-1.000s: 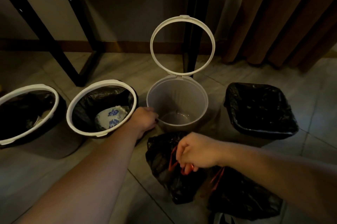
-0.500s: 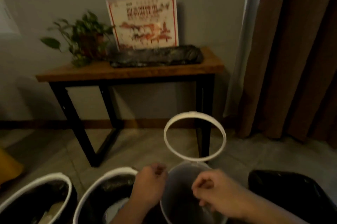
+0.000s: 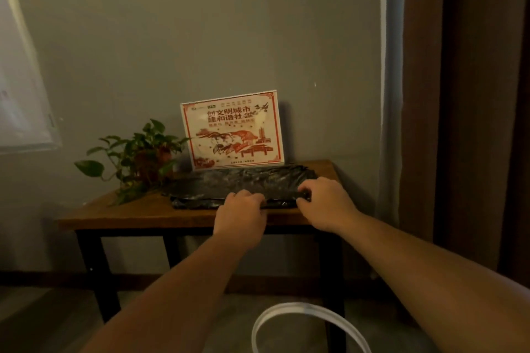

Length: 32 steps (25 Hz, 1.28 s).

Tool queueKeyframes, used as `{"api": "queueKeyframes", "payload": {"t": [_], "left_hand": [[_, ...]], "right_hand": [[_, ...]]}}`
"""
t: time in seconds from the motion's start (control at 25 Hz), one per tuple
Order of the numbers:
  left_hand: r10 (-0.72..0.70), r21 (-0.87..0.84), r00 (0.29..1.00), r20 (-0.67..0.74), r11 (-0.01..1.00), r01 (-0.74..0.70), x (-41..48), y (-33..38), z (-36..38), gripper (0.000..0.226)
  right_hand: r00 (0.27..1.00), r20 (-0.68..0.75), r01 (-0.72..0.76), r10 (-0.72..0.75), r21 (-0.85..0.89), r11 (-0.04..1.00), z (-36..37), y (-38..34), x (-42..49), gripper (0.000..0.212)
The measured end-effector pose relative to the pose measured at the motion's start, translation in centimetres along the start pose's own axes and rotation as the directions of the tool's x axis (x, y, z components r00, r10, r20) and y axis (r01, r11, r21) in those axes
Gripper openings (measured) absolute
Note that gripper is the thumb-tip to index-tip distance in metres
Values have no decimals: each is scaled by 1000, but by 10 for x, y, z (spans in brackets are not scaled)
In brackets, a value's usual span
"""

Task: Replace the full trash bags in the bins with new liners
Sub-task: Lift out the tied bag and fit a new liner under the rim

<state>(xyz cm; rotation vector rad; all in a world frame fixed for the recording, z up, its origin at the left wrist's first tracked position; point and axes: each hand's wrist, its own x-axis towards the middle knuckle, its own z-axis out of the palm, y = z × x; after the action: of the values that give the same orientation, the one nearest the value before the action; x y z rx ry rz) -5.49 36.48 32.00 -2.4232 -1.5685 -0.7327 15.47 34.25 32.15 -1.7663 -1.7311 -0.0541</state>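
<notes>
Both curled: my left hand (image 3: 241, 215) and right hand (image 3: 324, 203) pinched the liner stack (image 3: 238, 183) at its near edge on the bench (image 3: 129, 215); step: fetching a liner; next, probably separate one sheet.

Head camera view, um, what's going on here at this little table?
A person has both hands on the stack of black liners lying on the wooden table. The left hand and right hand curl their fingers over its near edge, apparently picking a fresh liner. A potted plant stands beside it, a red-and-white sign behind. A bin's white ring shows below.
</notes>
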Motion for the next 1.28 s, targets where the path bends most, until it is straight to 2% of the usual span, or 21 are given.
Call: {"api": "queueKeyframes", "payload": {"t": [0.16, 0.28, 0.4, 0.52, 0.64, 0.76, 0.88, 0.96, 1.04, 1.12, 1.2, 1.24, 1.28], "left_hand": [[-57, 164, 992, 113, 986, 38, 43, 12, 13, 49], [-79, 305, 987, 138, 952, 33, 68, 19, 26, 62], [-81, 372, 992, 96, 927, 39, 83, 23, 39, 43], [-62, 377, 996, 65, 925, 33, 88, 24, 46, 32], [-20, 305, 1000, -21, 952, 25, 84, 27, 43, 33], [28, 183, 983, -184, 983, 6, 78, 27, 30, 23], [31, 2, 928, -370, 999, -33, 53, 26, 11, 15], [35, -120, 905, -424, 988, -95, 24, 25, -1, 13], [35, -297, 906, -423, 939, -175, -12, 22, -18, 10], [46, -479, 932, -359, 848, -226, -50, 15, -42, 26], [148, -425, 949, -279, 867, -260, -82, 4, -58, 58], [189, -364, 948, -257, 889, -276, -96, -1, -63, 62], [203, -338, 947, -247, 898, -281, -109, -6, -69, 53]], "right_hand": [[997, 75, 24, -17, -94, 995, 18, 8, 39, 37], [995, 103, 26, -15, -100, 995, 35, 17, 52, 35], [998, 56, 5, -2, -59, 998, 46, 21, 57, 26], [998, -2, -62, 62, 92, 994, 46, 27, 64, 31], [990, -63, -115, 130, 196, 974, 38, 25, 64, 28], [967, -216, -72, 139, 290, 954, 22, 13, 58, 22], [940, -337, 46, 59, 297, 954, 1, -5, 40, 13], [931, -361, 163, -53, 283, 945, -13, -21, 16, 11], [917, -369, 273, -151, 304, 913, -28, -41, -18, 11], [875, -431, 378, -220, 324, 867, -41, -63, -60, 12], [839, -472, 456, -269, 342, 822, -51, -81, -104, 12], [833, -479, 473, -276, 360, 804, -55, -90, -123, 12], [840, -483, 462, -249, 394, 795, -57, -98, -143, 14]]}}
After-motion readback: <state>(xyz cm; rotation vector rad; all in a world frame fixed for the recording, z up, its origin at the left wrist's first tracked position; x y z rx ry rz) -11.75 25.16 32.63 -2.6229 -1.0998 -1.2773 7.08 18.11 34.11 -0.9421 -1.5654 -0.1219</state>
